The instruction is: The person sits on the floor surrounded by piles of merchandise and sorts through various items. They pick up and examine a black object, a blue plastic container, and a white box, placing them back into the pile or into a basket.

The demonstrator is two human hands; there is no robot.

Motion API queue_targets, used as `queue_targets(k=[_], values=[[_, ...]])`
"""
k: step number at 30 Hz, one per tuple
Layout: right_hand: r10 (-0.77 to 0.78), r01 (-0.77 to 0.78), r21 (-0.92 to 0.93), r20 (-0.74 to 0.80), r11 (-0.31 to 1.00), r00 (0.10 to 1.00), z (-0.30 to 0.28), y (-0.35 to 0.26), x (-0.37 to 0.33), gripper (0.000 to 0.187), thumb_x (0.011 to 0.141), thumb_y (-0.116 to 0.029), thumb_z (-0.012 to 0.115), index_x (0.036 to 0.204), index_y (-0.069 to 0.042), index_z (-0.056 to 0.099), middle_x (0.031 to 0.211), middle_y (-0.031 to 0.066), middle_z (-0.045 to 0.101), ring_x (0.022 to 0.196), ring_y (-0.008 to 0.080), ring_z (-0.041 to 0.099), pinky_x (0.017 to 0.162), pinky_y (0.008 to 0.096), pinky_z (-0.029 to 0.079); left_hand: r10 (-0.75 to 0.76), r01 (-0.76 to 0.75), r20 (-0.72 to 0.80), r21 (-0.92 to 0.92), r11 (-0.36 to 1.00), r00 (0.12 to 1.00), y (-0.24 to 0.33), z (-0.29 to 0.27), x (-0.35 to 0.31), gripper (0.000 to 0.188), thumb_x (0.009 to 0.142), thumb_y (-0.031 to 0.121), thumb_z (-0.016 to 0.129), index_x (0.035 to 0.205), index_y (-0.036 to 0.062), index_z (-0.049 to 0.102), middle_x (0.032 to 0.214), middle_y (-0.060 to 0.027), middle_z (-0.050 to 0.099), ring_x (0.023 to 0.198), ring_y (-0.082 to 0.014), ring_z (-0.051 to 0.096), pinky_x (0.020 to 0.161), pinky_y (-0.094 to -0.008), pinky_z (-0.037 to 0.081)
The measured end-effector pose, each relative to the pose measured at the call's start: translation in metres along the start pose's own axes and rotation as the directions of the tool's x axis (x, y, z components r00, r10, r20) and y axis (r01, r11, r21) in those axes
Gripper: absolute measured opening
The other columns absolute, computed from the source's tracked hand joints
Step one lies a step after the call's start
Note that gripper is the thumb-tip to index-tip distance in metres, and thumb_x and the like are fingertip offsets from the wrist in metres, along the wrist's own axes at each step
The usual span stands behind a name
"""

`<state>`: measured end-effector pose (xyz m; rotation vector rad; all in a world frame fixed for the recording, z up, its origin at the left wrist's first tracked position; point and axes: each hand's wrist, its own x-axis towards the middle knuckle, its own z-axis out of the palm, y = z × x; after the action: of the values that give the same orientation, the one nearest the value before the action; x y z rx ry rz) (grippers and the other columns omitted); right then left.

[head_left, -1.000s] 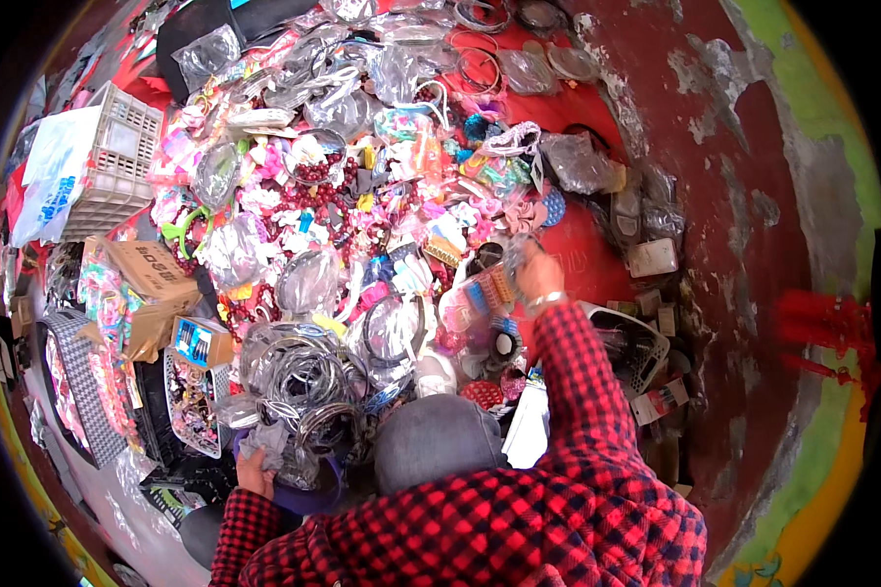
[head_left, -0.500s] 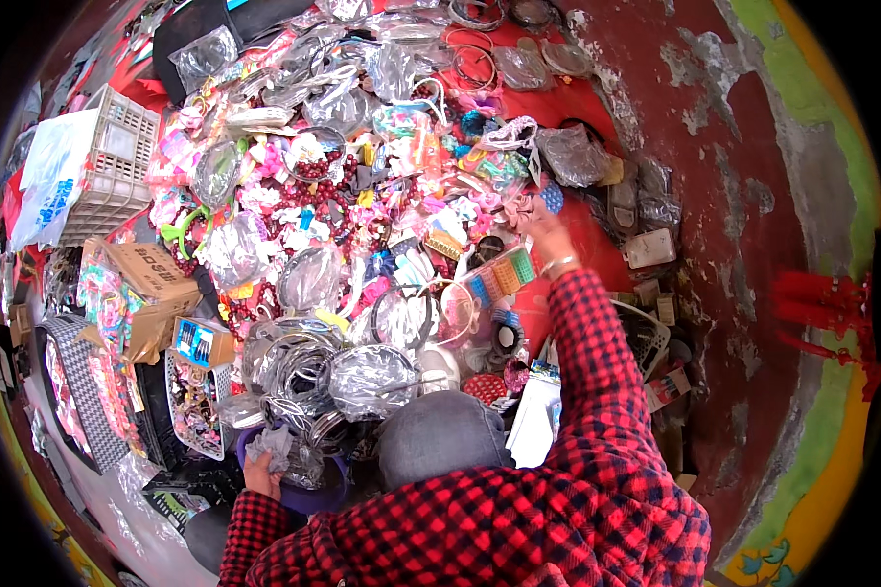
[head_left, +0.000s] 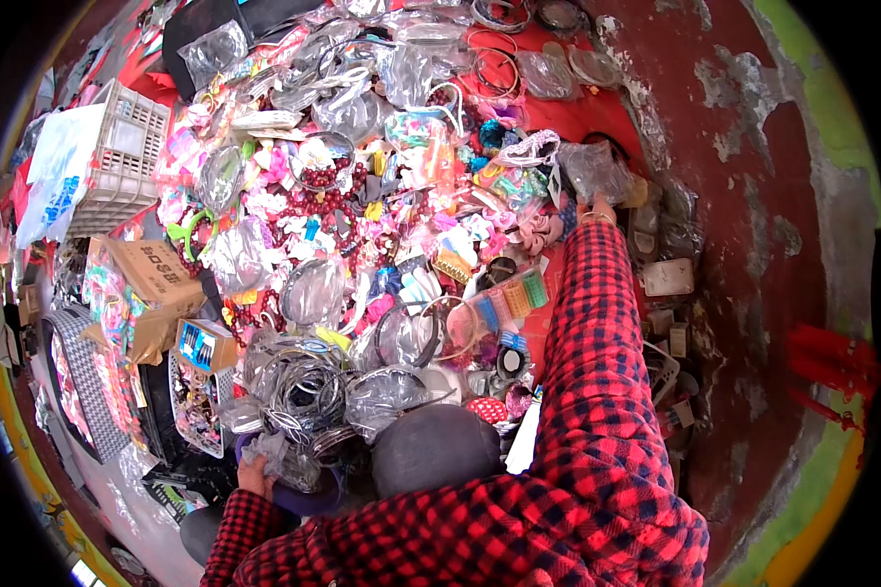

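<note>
My right hand point(head_left: 598, 208) reaches far over the right side of the pile, at the lower edge of a clear plastic packet point(head_left: 594, 171) with something dark inside. Its fingers are too small and partly hidden to tell whether they grip the packet. A pinkish fabric hair scrunchie point(head_left: 538, 233) lies just left of that wrist. Low on the left, my left hand point(head_left: 255, 476) is closed on a crumpled greyish plastic bag point(head_left: 266, 451), beside a purple basin point(head_left: 308, 501). A compartment box of coloured small pieces point(head_left: 512, 298) lies left of my right forearm.
Hair accessories, bead strings and bagged headbands point(head_left: 308, 377) cover the red cloth. A white plastic crate point(head_left: 127, 147) and a cardboard box point(head_left: 152, 279) stand at the left. A white basket point(head_left: 201, 401) sits below them. Worn maroon floor point(head_left: 734, 323) extends to the right.
My right hand has left the pinkish scrunchie and moved farther right to the plastic packet. My left hand stays at the basin with the crumpled bag. The view has shifted slightly.
</note>
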<state>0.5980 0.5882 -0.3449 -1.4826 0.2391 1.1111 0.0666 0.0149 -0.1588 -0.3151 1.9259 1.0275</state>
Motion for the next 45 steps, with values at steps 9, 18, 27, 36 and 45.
queue_targets(k=[9,18,27,36,45], values=[[0.089,-0.07,-0.177,0.102,0.982,0.991,-0.017,-0.019,0.001,0.006,0.073,-0.005,0.052,0.075,0.0,0.049,0.064,0.0077,0.047,0.046,0.0166,0.041,0.037,0.0261,0.035,0.043,-0.051,0.087,0.091,0.995,0.995,0.01,0.015,0.002,0.031,0.076,0.007,0.054,0.107,0.0087,0.049,0.092,-0.0055,0.059,0.076,-0.0202,0.06,0.049,-0.0288,0.05],[0.247,-0.241,-0.055,0.282,0.969,0.927,-0.092,-0.007,-0.16,0.008,0.053,-0.004,0.045,0.06,-0.008,0.045,0.062,0.0029,0.051,0.044,0.019,0.047,0.035,0.0263,0.039,0.004,-0.012,0.122,0.065,0.998,0.993,0.006,0.011,0.001,0.033,0.076,0.011,0.052,0.109,0.0087,0.047,0.1,-0.0064,0.055,0.087,-0.0225,0.056,0.063,-0.0368,0.049],[0.71,-0.066,-0.75,0.589,0.658,0.386,-0.226,0.107,-0.28,0.051,0.072,-0.005,0.053,0.121,0.001,0.04,0.094,0.0106,0.057,0.082,0.0174,0.057,0.064,0.0281,0.048,0.013,-0.032,0.213,0.087,0.996,0.977,-0.016,-0.006,0.013,0.033,0.076,0.012,0.054,0.108,0.0077,0.046,0.095,-0.0072,0.057,0.076,-0.0221,0.058,0.05,-0.0294,0.048],[0.44,0.496,-0.815,0.579,0.3,0.686,-0.159,0.045,-0.23,0.028,0.082,-0.027,0.052,0.097,-0.004,0.06,0.082,0.0036,0.062,0.064,0.0102,0.057,0.056,0.0232,0.046,0.015,-0.058,0.256,0.161,0.985,0.966,-0.013,-0.006,0.005,0.034,0.075,0.014,0.054,0.108,0.0095,0.045,0.102,-0.0056,0.053,0.087,-0.0208,0.054,0.059,-0.0337,0.044],[-0.116,0.638,-0.765,0.643,-0.081,0.757,-0.09,0.021,-0.112,0.074,0.067,-0.042,0.063,0.124,0.0,0.038,0.124,0.0227,0.042,0.115,0.0376,0.038,0.096,0.036,0.032,-0.013,-0.035,0.264,0.176,0.984,0.964,-0.009,-0.001,0.006,0.035,0.076,0.014,0.053,0.11,0.0099,0.045,0.101,-0.005,0.054,0.089,-0.0215,0.054,0.062,-0.0352,0.046]])
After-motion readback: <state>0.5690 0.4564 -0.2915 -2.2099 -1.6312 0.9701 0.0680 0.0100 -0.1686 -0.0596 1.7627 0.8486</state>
